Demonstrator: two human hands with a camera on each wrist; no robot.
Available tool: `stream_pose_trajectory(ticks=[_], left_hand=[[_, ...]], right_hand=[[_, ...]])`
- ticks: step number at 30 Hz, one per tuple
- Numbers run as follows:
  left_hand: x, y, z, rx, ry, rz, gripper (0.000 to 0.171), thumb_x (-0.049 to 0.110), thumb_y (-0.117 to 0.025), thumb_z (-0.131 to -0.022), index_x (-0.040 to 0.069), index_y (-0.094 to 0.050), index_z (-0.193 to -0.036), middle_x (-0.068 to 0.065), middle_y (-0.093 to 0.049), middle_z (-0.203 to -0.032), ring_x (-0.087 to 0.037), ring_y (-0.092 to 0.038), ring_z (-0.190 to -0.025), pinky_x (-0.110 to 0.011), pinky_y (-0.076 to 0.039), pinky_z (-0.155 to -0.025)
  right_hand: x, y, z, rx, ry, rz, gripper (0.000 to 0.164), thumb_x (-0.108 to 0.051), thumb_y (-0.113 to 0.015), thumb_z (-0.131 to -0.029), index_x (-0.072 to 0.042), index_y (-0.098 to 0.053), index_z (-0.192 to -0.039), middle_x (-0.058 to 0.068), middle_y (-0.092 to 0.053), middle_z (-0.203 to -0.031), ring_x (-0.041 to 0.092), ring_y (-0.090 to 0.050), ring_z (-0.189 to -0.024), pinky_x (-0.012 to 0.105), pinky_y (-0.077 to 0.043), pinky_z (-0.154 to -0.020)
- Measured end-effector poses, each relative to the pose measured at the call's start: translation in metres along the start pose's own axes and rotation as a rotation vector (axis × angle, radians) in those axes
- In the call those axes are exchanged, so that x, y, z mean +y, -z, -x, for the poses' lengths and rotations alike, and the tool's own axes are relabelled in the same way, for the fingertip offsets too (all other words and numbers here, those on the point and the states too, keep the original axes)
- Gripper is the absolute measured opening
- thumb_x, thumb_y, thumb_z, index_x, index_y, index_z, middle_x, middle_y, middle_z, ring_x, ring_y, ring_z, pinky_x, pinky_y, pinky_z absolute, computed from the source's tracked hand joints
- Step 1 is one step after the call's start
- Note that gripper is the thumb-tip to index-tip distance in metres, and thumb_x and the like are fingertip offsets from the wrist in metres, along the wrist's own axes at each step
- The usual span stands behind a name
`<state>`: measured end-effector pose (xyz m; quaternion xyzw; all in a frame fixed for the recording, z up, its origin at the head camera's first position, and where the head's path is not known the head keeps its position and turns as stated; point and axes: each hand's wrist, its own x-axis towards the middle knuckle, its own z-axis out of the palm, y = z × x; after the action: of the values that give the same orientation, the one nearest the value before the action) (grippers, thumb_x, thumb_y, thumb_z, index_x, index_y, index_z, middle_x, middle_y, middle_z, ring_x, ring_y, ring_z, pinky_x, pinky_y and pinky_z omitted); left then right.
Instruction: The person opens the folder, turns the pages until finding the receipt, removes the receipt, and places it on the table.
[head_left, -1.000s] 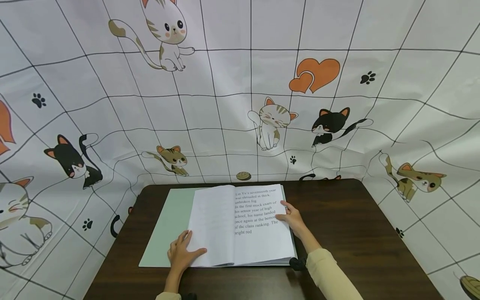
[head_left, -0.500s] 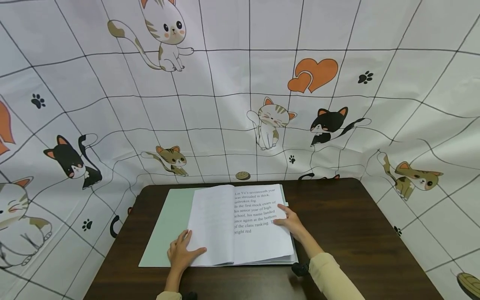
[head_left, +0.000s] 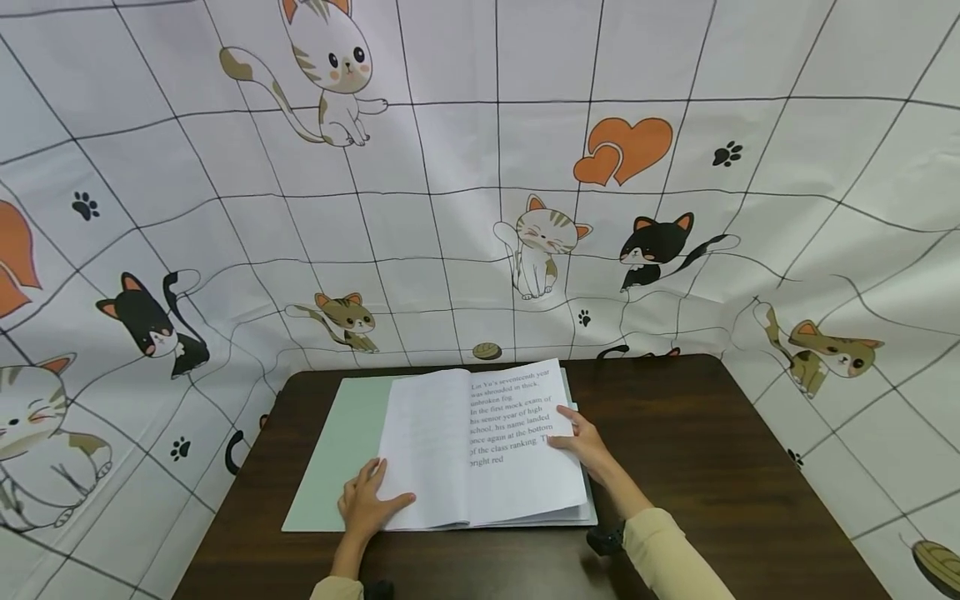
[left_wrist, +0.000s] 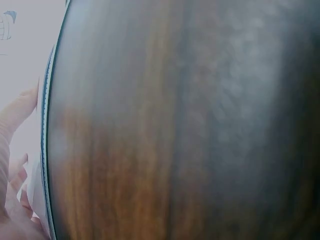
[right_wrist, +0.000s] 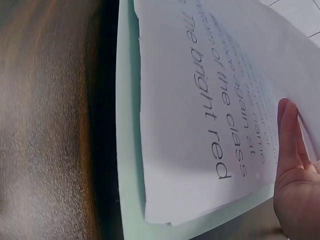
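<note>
A book lies open on the dark wooden table, its pale green cover (head_left: pixel 330 475) showing widest along the left side. My left hand (head_left: pixel 364 505) rests with spread fingers on the outer edge of the left page (head_left: pixel 429 442), which looks blank apart from faint show-through. At the right edge, my right hand (head_left: pixel 591 448) pinches the printed page (head_left: pixel 517 492), thumb on top and other fingers at the edge. That page bows up from the sheets below, its lower corner raised. In the right wrist view, large print (right_wrist: pixel 220 150) runs across the page beside the right hand (right_wrist: pixel 295 185).
The wooden table (head_left: pixel 690 467) extends to both sides of the book and in front of it. Behind and around stands a white gridded sheet (head_left: pixel 465 150) printed with cats, hearts and paw marks. A dark wrist device (head_left: pixel 604 540) sits at the right sleeve (head_left: pixel 671 554).
My right hand has shifted slightly inward and taken hold of the printed page, whose right side has risen off the sheets beneath. The left hand stays at the left page.
</note>
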<state>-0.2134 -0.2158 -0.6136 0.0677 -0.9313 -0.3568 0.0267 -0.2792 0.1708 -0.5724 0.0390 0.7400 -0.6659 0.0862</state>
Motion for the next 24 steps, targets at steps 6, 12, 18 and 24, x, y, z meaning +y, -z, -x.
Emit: stream_pose_trajectory(ticks=[6, 12, 18, 24], left_hand=[[-0.001, -0.003, 0.0, -0.004, 0.013, -0.002, 0.102, 0.05, -0.083, -0.068, 0.001, -0.041, -0.146, -0.014, -0.034, -0.155, -0.041, -0.03, -0.129, -0.057, -0.025, -0.096], [-0.002, -0.001, -0.001, 0.002, 0.009, 0.005, 0.102, 0.049, -0.083, -0.068, 0.002, -0.04, -0.147, -0.013, -0.033, -0.155, -0.04, -0.029, -0.13, -0.058, -0.024, -0.096], [-0.001, -0.002, -0.001, -0.012, 0.016, 0.012, 0.102, 0.05, -0.083, -0.069, 0.002, -0.039, -0.148, -0.013, -0.032, -0.156, -0.04, -0.027, -0.13, -0.059, -0.023, -0.098], [-0.001, -0.002, -0.001, -0.012, 0.019, 0.013, 0.102, 0.049, -0.083, -0.069, 0.002, -0.039, -0.148, -0.013, -0.032, -0.156, -0.04, -0.027, -0.13, -0.059, -0.022, -0.098]], right_hand=[[0.0, 0.0, 0.002, 0.013, -0.003, 0.008, 0.073, -0.003, -0.07, -0.084, -0.005, -0.036, -0.149, 0.022, -0.068, -0.113, 0.012, -0.069, -0.073, 0.027, -0.056, -0.062], [-0.001, -0.002, 0.006, -0.003, 0.005, 0.015, 0.074, -0.004, -0.07, -0.085, -0.006, -0.035, -0.15, 0.023, -0.068, -0.111, 0.013, -0.069, -0.074, 0.028, -0.056, -0.062], [-0.006, -0.005, 0.011, -0.003, 0.016, 0.014, 0.074, -0.004, -0.071, -0.085, -0.007, -0.035, -0.15, 0.022, -0.067, -0.114, 0.012, -0.069, -0.074, 0.028, -0.055, -0.062], [-0.013, -0.008, 0.015, -0.017, 0.017, -0.016, 0.075, -0.003, -0.07, -0.084, -0.007, -0.034, -0.15, 0.022, -0.068, -0.114, 0.012, -0.07, -0.073, 0.027, -0.056, -0.063]])
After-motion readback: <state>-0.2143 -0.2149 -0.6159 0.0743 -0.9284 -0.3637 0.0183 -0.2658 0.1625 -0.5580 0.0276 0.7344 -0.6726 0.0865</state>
